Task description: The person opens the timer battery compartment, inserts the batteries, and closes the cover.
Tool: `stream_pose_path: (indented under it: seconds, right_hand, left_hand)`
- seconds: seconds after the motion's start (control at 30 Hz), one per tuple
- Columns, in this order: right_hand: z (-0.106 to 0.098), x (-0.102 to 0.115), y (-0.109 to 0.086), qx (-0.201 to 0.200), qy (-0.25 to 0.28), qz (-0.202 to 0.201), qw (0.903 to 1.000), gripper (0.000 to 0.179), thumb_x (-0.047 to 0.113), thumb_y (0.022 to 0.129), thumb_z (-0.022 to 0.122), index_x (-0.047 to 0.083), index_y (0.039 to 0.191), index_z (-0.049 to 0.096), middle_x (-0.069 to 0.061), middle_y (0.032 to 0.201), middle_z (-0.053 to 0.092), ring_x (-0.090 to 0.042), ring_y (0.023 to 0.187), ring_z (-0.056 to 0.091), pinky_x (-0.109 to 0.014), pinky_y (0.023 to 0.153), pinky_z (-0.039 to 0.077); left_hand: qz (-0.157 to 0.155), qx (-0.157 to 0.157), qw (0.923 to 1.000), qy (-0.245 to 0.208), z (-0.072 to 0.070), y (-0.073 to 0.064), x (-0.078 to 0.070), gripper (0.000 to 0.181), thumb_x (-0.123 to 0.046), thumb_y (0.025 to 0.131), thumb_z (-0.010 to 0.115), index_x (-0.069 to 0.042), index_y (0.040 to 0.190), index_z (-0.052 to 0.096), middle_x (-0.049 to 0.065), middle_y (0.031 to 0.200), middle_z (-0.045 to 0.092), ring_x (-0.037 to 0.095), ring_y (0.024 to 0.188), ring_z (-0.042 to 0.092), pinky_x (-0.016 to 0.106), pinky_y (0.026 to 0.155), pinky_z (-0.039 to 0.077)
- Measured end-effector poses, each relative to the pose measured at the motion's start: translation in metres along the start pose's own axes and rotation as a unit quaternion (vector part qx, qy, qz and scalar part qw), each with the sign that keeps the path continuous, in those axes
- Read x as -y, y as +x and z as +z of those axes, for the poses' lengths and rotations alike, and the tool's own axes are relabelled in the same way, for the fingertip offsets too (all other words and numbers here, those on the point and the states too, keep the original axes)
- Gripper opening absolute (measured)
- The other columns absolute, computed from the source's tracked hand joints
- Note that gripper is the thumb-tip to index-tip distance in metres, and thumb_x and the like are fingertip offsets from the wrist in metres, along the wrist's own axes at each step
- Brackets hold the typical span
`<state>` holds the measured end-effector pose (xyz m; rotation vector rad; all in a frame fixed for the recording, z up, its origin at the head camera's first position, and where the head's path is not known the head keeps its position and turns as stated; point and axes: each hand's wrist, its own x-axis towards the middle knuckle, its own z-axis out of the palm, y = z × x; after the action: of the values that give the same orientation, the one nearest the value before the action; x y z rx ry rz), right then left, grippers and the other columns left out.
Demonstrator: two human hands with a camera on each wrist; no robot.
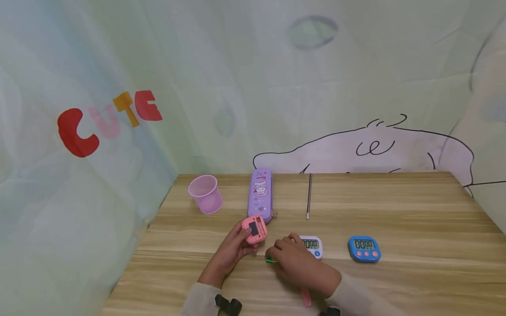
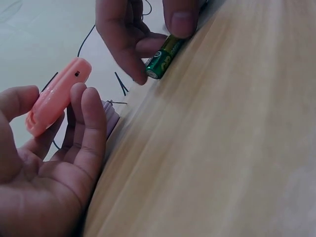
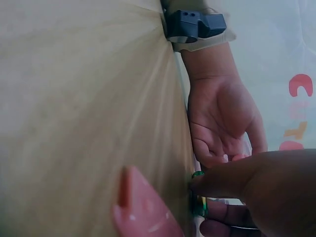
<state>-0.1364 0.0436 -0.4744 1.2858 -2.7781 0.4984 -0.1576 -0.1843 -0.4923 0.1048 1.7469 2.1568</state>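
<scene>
My left hand [image 1: 230, 251] holds a pink digital timer [image 1: 259, 229], its back turned up and a dark rectangle and a slot showing there. In the left wrist view the pink timer [image 2: 58, 96] appears edge-on between thumb and fingers. To its right, my right hand [image 1: 302, 265] pinches a green battery [image 1: 270, 260] close over the table. The left wrist view shows one end of that battery [image 2: 160, 64] sticking out past the fingertips. Partly hidden behind the right hand lies a white timer [image 1: 312, 244]. A pink plastic piece [image 1: 306, 297] shows below the right hand.
A blue timer [image 1: 364, 249] lies to the right on the wooden table [image 1: 427, 219]. Farther back are a purple pencil case [image 1: 259, 197], a dark pencil [image 1: 309, 195] and a pink-purple cup [image 1: 208, 199]. A printed cloth backdrop [image 1: 237, 87] stands behind and left of the table.
</scene>
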Motion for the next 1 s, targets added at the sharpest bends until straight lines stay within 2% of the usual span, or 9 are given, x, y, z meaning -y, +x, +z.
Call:
stream_pose_path:
  seconds: [0.1, 0.23, 0.37, 0.5, 0.63, 0.83, 1.0]
  right_hand:
    - [0.001, 0.001, 0.001, 0.005, -0.006, 0.005, 1.0000, 0.020, 0.020, 0.087, 0.071, 0.021, 0.106, 0.068, 0.007, 0.097, 0.062, -0.015, 0.097, 0.058, -0.046, 0.100, 0.036]
    - [0.001, 0.000, 0.001, 0.005, -0.017, 0.005, 0.9998, 0.018, 0.018, 0.085, 0.071, 0.021, 0.103, 0.069, 0.007, 0.095, 0.062, -0.015, 0.097, 0.058, -0.044, 0.098, 0.037]
    - [0.001, 0.000, -0.001, -0.002, -0.007, 0.004, 1.0000, 0.016, 0.018, 0.086, 0.070, 0.021, 0.102, 0.070, 0.008, 0.095, 0.062, -0.014, 0.096, 0.058, -0.040, 0.095, 0.040]
    - [0.000, 0.001, -0.007, -0.024, 0.020, -0.004, 0.9995, 0.012, 0.020, 0.087, 0.070, 0.019, 0.099, 0.071, 0.010, 0.092, 0.061, -0.011, 0.092, 0.058, -0.035, 0.088, 0.045]
    - [-0.003, -0.005, -0.013, -0.066, 0.057, -0.010, 0.9961, 0.011, 0.019, 0.087, 0.070, 0.017, 0.098, 0.071, 0.010, 0.089, 0.061, -0.008, 0.086, 0.055, -0.030, 0.080, 0.047]
    - [-0.004, -0.018, -0.026, -0.144, 0.153, 0.021, 0.9775, 0.021, 0.012, 0.085, 0.072, 0.019, 0.104, 0.069, 0.015, 0.090, 0.059, -0.003, 0.085, 0.054, -0.027, 0.076, 0.051]
    - [0.000, -0.024, -0.033, -0.222, 0.188, 0.030, 0.9563, 0.025, 0.012, 0.085, 0.073, 0.024, 0.107, 0.067, 0.018, 0.095, 0.060, -0.003, 0.088, 0.056, -0.028, 0.074, 0.054]
  left_hand:
    - [0.002, 0.000, 1.0000, 0.000, 0.000, 0.000, 0.001, 0.057, -0.029, 0.104, 0.046, -0.006, 0.151, 0.025, 0.007, 0.101, 0.064, 0.015, 0.082, 0.062, 0.031, 0.078, 0.058]
    - [0.004, -0.001, 1.0000, 0.001, 0.001, -0.001, 0.001, 0.057, -0.028, 0.103, 0.047, -0.006, 0.151, 0.025, 0.006, 0.100, 0.064, 0.015, 0.081, 0.062, 0.031, 0.078, 0.058]
    - [0.004, -0.004, 1.0000, 0.001, 0.002, -0.001, 0.001, 0.057, -0.028, 0.103, 0.048, -0.006, 0.150, 0.026, 0.006, 0.100, 0.064, 0.016, 0.081, 0.062, 0.031, 0.077, 0.058]
    - [0.005, -0.006, 1.0000, 0.001, 0.003, -0.002, 0.001, 0.056, -0.027, 0.103, 0.048, -0.005, 0.150, 0.027, 0.007, 0.099, 0.064, 0.016, 0.079, 0.062, 0.031, 0.076, 0.058]
    - [0.010, -0.005, 0.9999, 0.009, 0.006, -0.001, 0.003, 0.053, -0.026, 0.103, 0.048, -0.004, 0.148, 0.029, 0.007, 0.098, 0.064, 0.018, 0.079, 0.062, 0.032, 0.076, 0.058]
    - [0.016, 0.012, 0.9997, 0.012, 0.011, 0.000, 0.006, 0.055, -0.025, 0.103, 0.048, -0.002, 0.148, 0.028, 0.009, 0.097, 0.064, 0.019, 0.080, 0.063, 0.036, 0.079, 0.058]
    - [0.022, 0.032, 0.9993, -0.001, 0.013, -0.002, 0.006, 0.056, -0.022, 0.103, 0.047, -0.002, 0.150, 0.025, 0.010, 0.101, 0.065, 0.020, 0.083, 0.064, 0.038, 0.081, 0.058]
